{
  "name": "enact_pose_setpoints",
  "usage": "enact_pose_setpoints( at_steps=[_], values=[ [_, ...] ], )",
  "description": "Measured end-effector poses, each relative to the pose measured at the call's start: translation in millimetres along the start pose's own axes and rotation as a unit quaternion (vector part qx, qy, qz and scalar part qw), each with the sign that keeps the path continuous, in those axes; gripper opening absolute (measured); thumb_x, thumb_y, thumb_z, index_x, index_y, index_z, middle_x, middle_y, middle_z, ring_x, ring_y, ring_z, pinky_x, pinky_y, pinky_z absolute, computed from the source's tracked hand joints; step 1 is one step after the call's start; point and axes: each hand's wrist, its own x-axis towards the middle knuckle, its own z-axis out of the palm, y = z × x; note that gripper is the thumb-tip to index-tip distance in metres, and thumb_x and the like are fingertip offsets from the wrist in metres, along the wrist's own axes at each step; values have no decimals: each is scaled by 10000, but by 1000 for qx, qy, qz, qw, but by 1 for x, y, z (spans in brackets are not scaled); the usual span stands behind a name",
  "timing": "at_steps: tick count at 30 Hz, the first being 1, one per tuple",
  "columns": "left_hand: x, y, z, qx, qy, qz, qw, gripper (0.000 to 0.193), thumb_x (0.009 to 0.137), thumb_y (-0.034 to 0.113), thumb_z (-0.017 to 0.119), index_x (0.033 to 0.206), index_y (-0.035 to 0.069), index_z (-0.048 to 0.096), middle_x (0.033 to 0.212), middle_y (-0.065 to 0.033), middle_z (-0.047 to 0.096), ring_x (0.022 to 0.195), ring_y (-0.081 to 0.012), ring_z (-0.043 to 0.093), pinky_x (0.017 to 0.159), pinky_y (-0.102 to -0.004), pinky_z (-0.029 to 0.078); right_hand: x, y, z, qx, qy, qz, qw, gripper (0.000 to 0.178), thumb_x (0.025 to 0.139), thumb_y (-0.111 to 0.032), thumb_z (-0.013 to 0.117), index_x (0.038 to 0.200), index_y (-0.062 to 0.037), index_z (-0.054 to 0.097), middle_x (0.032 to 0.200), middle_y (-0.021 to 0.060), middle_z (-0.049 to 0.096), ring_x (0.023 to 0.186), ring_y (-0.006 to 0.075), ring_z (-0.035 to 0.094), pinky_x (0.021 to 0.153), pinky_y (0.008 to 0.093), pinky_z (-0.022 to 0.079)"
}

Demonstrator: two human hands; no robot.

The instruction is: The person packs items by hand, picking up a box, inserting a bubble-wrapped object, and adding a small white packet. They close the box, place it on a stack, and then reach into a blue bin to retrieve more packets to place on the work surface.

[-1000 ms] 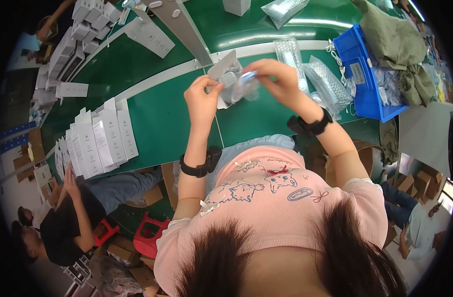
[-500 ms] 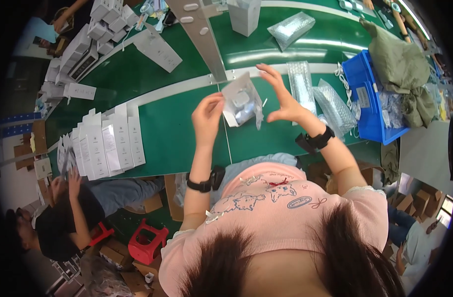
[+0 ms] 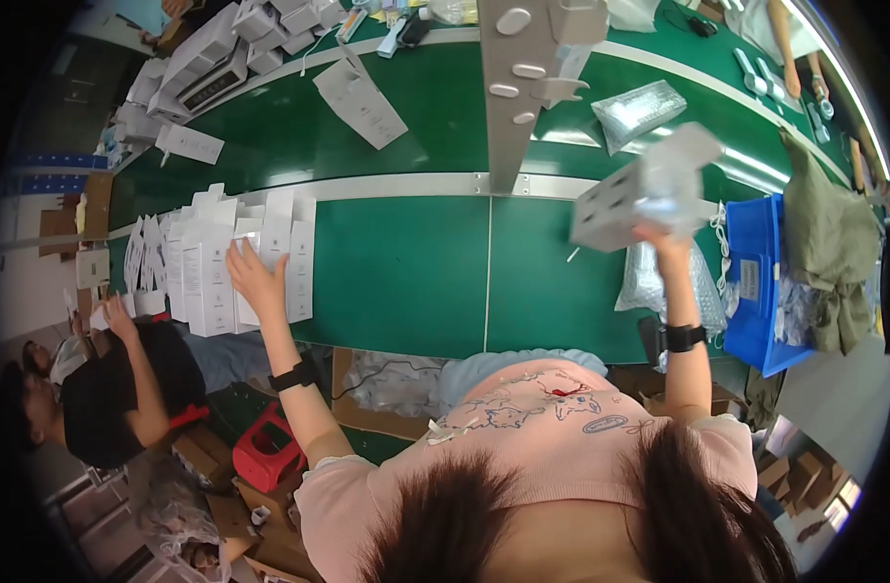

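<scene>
My right hand (image 3: 672, 255) grips an open white box (image 3: 612, 212), held tilted above the right side of the table. Motion blurs this box, and a clear plastic bag with contents I cannot make out shows at its opening. On the left, my left hand (image 3: 258, 282) reaches to a row of upright white cartons (image 3: 210, 277), its fingers spread and touching the nearer ones. Several of these cartons have raised flaps. Beneath the box in my right hand, bubble-wrap packets (image 3: 647, 284) lie partly hidden by my arm.
A blue bin (image 3: 748, 335) with plastic bags inside stands at the right, beside a draped olive cloth (image 3: 826, 233). A metal post (image 3: 511, 107) rises mid-table. Another bubble-wrap packet (image 3: 641, 112) and a white carton (image 3: 360, 102) lie farther back. A person (image 3: 124, 389) works at the left.
My hands have parted: the right has carried the open box rightward, while the left has let go of it and moved left to the carton row. The view has shifted left.
</scene>
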Motion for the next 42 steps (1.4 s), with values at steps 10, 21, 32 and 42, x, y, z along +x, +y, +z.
enact_pose_setpoints(
  at_steps=[10, 21, 32, 42],
  values=[
    [12, 42, 14, 77, -160, -93, 980, 736, 715, 95, 642, 1343, 138, 260, 1391, -158, 225, 1218, -464, 251, 930, -604, 259, 196, 10, -105, -63, 323, -299, 896, 966, 569, -49, 789, 1320, -25, 182, 1273, 126, 338, 1141, 233, 385, 933, 343, 354],
    [-94, 235, -2, -48, -289, 34, 956, 793, 678, 168, 679, 1346, 95, 258, 1360, -216, 215, 1237, -432, 202, 939, -600, 214, 203, 8, -65, -545, 503, -289, 606, 877, 641, -255, 758, 1315, -30, 245, 1209, 218, 390, 1070, 332, 430, 905, 360, 356],
    [-57, 189, 47, -401, -414, -78, 813, 720, 699, 249, 690, 1292, 59, 330, 1297, -159, 332, 1190, -315, 308, 988, -395, 254, 299, 63, 40, -414, 95, 151, 893, 918, 705, -447, 619, 1375, -109, 89, 1033, 283, 554, 986, 410, 536, 850, 419, 428],
    [-63, 268, -46, -646, -326, 8, 690, 726, 667, 169, 719, 1275, 64, 337, 1216, -125, 411, 1133, -267, 418, 947, -331, 345, 98, -36, 6, 260, 10, -56, 964, 724, 706, -122, 567, 1330, -75, 203, 1210, 166, 422, 1100, 294, 447, 889, 384, 409]
  ],
)
